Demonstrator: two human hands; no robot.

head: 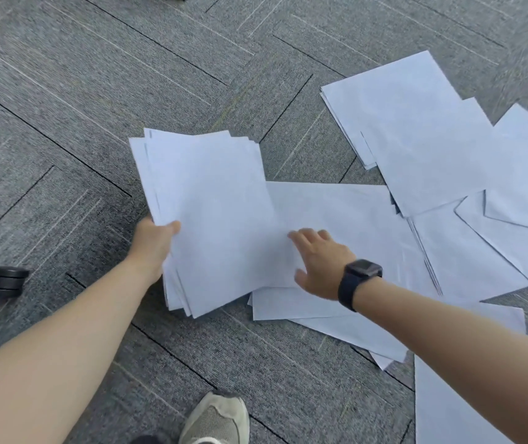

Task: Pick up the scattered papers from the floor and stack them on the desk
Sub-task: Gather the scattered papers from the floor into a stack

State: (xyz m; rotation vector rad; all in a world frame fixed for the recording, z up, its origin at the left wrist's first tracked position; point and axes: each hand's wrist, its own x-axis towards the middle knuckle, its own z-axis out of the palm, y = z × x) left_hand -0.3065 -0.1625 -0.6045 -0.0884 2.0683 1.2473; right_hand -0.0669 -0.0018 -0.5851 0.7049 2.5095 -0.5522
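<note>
A: What does your left hand (157,238) have?

B: It grips a sheaf (211,216) of plain white sheets by its left edge, thumb on top, fingers hidden beneath. The sheets are thin, rectangular and unevenly squared, so their corners fan out at the top and bottom. The sheaf's long axis runs away from you, tilted slightly left at the far end.

A: And your right hand (320,261)?

B: It is spread open, palm down, fingers loose, over a sheet (352,216) on the floor, closed on nothing. I cannot tell whether the fingertips touch the paper. A dark watch (360,277) with a rectangular face and dark strap sits on that wrist.

A: Where are the other papers?

B: Loose papers (432,149) lie overlapping on the carpet (96,107) to your right, flat, pointing at different angles. The carpet is grey, ribbed tiles with dark seams.

A: Any writing?

B: None can be read; every sheet looks blank.

A: Anything else?

B: A pale mesh shoe (216,418) near the bottom edge, and a black castor (6,281) at far left
</note>
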